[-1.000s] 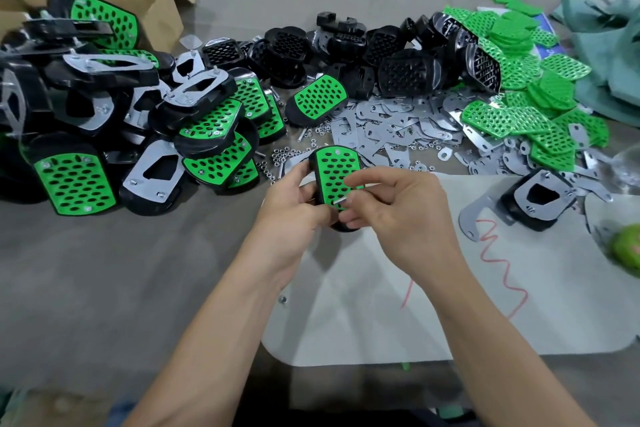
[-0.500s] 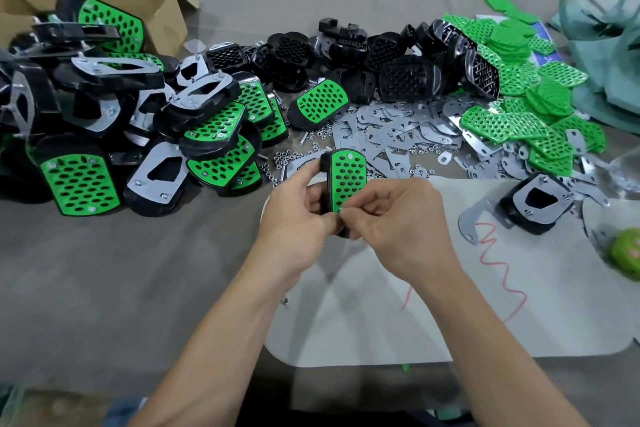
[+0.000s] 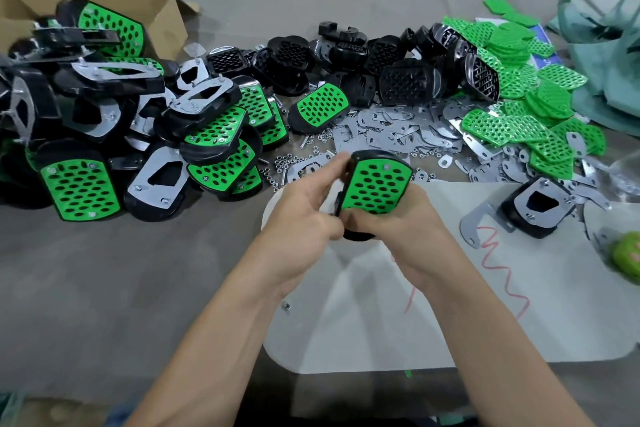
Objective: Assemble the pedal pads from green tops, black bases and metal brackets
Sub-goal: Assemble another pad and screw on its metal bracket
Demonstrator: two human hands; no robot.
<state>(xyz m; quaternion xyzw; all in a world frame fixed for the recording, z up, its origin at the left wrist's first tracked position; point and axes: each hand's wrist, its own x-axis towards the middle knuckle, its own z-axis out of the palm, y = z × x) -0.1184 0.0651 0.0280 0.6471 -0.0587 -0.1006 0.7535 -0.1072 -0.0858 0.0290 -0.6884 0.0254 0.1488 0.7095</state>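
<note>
There's the pedal pad (image 3: pixel 375 189), held up off the table, green perforated top facing us, black base showing round its edge, leaning a touch to the right. The left hand (image 3: pixel 304 204) grips its left side and the right hand (image 3: pixel 405 222) curls round the bottom end. Finished pads (image 3: pixel 104 135) are heaped at the left, some green side up, some bracket side up. Bare black bases (image 3: pixel 381 69) crowd the back, loose green tops (image 3: pixel 519 80) spill at the right, and flat metal brackets (image 3: pixel 398 128) litter the table between.
</note>
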